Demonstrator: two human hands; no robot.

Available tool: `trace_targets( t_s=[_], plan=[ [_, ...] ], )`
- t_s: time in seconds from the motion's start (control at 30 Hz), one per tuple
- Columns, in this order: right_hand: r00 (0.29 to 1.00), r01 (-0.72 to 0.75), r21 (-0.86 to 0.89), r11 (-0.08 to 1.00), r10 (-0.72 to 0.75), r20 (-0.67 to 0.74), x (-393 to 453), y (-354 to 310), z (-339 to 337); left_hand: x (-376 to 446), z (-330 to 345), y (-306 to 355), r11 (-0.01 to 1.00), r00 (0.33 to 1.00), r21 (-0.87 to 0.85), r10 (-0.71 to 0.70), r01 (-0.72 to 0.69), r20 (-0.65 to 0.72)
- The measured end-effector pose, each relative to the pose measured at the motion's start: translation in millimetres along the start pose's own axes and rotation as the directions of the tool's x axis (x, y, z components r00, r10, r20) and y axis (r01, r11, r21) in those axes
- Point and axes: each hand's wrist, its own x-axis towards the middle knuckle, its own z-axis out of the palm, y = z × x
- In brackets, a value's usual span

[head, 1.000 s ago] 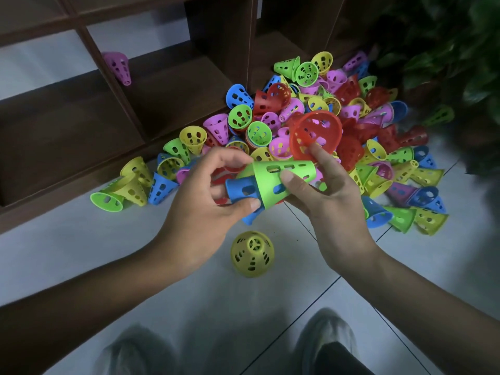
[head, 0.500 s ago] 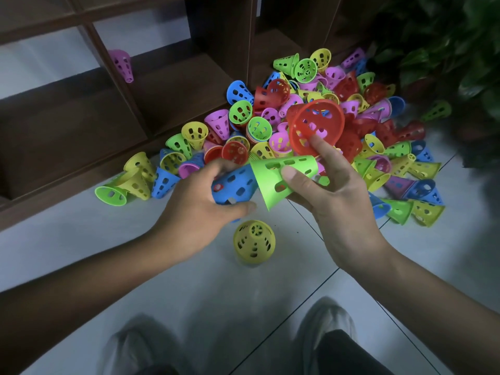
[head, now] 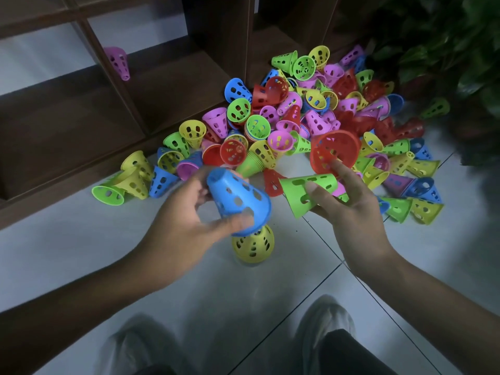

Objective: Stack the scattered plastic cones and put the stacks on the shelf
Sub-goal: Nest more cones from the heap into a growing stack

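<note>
- The blue cone (head: pixel 238 200) has been pulled clear of the green cone (head: pixel 308 193) it was nested with a second ago; the two are now apart, one in each hand
- The left hand (head: pixel 189 220) is curled round the blue cone, thumb at its wide rim, the narrow tip pointing up and away; this hand is blurred with motion
- The right hand (head: pixel 349 204) pinches the green cone between thumb and fingers, and a red cone (head: pixel 334 152) is also held at the tips of its far fingers
- The blue cone is held just above a yellow cone (head: pixel 253 246) standing alone on the near floor; by that, it is judged to be headed onto the yellow one, so a stack is only being begun
- The heap of loose cones (head: pixel 311 123) lies on the floor (head: pixel 81 253) beyond the hands; the task is judged barely started
- One pink cone (head: pixel 119 62) is seen on the shelf (head: pixel 173 85), far left
- Open tile is left near and to the left of the hands; on the right the heap and a dark plant (head: pixel 446 50) crowd the room
</note>
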Motion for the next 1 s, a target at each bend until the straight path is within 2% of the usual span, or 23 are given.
trace_targets(
  t_s=[0.1, 0.23, 0.37, 0.5, 0.7, 0.87, 1.0],
  plan=[
    [1.000, -0.012, 0.021, 1.000, 0.012, -0.005, 3, 2, -3, -4, 7, -1, 0.987, 0.996, 0.163, -0.004, -0.011, 0.092],
    [1.000, -0.005, 0.021, 1.000, 0.005, -0.002, 4, 1, -2, -5, 14, -13, 0.955, 0.994, 0.296, -0.055, 0.026, 0.090],
    [1.000, -0.005, 0.019, 1.000, 0.005, -0.007, 6, 1, 3, -1, 23, -24, 0.906, 0.994, 0.424, -0.038, -0.010, 0.104],
    [0.999, 0.018, -0.025, 1.000, -0.017, 0.028, 4, -2, 10, 2, 27, -33, 0.839, 0.982, 0.540, -0.036, -0.072, 0.187],
    [0.996, 0.042, -0.075, 0.996, -0.036, 0.077, -4, -3, 15, -4, 14, -33, 0.864, 0.973, 0.499, -0.051, -0.072, 0.227],
    [0.988, 0.079, -0.101, 0.992, -0.065, 0.140, -15, -11, 21, 2, 13, -7, 0.932, 0.992, 0.343, 0.087, -0.115, 0.096],
    [0.976, 0.118, -0.069, 0.991, -0.103, 0.191, -23, -26, 29, 11, 16, 19, 0.916, 0.984, 0.364, 0.142, -0.170, 0.103]
  ],
)
